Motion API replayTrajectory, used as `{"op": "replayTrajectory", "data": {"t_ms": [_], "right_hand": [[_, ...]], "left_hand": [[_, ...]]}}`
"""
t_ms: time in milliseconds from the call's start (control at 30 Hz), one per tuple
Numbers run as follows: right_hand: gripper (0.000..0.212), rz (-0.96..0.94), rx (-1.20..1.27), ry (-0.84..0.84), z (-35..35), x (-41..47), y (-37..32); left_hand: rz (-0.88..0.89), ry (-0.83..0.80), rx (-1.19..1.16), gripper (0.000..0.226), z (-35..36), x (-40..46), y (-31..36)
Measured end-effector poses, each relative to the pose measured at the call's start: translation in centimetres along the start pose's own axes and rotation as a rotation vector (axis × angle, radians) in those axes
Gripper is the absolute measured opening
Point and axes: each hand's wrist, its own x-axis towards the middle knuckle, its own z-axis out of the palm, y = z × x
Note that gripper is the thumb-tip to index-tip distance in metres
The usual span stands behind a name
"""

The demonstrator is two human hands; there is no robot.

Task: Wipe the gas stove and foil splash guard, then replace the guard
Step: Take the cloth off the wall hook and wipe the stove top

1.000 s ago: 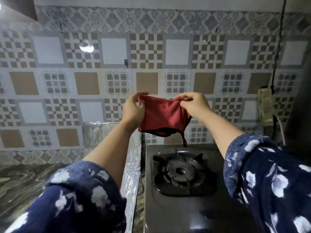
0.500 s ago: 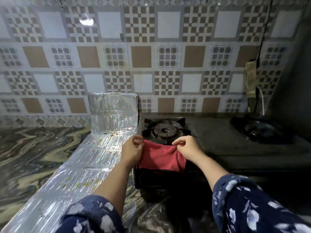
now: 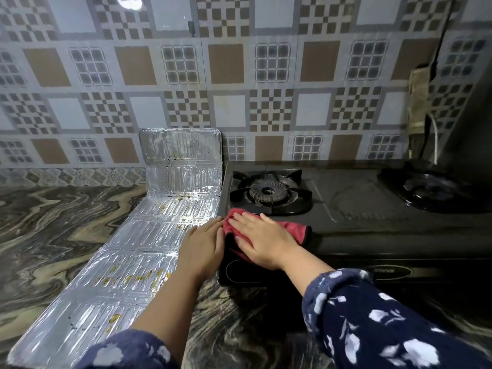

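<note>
Pressing the red cloth (image 3: 292,230) flat, right hand (image 3: 262,242) faces unwiped gas stove (image 3: 372,209) toward three o'clock; left hand (image 3: 203,247) rests open alongside.

Stove (image 3: 372,217) at worktop (image 3: 48,235) rear, R side; foil guard (image 3: 149,249) flat just L of it; cloth (image 3: 295,230) on stove's front-L corner.

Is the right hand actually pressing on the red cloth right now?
Touching. The head view shows the right hand lying flat, palm down, on the red cloth, fingers spread over it at the front-left corner of the gas stove.
</note>
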Motion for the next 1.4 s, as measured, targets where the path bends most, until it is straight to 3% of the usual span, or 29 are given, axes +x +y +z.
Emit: {"op": "replayTrajectory", "data": {"t_ms": [167,400,567,667,933,1300,1400], "right_hand": [[0.062,0.105,-0.012,0.040,0.4,-2.3,0.9],[0.091,0.302,-0.077,0.064,-0.2,-6.7,5.0],[0.071,0.588,-0.030,0.009,-0.9,-6.9,7.6],[0.077,0.716,0.012,-0.065,-1.6,-5.3,8.0],[0.064,0.561,-0.010,-0.036,-2.1,-8.3,9.4],[0.071,0.878,0.019,-0.085,-4.5,-12.5,19.0],[0.066,0.873,0.008,-0.088,-4.6,-11.1,19.4]], "left_hand": [[-0.021,0.073,0.131,0.050,0.7,0.2,1.3],[0.174,0.024,0.105,0.033,1.5,2.3,6.1],[0.236,0.001,0.078,0.030,1.8,3.6,8.6],[0.249,0.006,0.037,0.030,1.8,4.2,8.9],[0.282,0.079,0.011,0.027,3.1,5.8,11.9],[0.347,-0.197,0.062,0.028,6.0,8.6,19.1],[0.317,-0.216,0.042,0.031,6.2,9.5,20.0]]}}
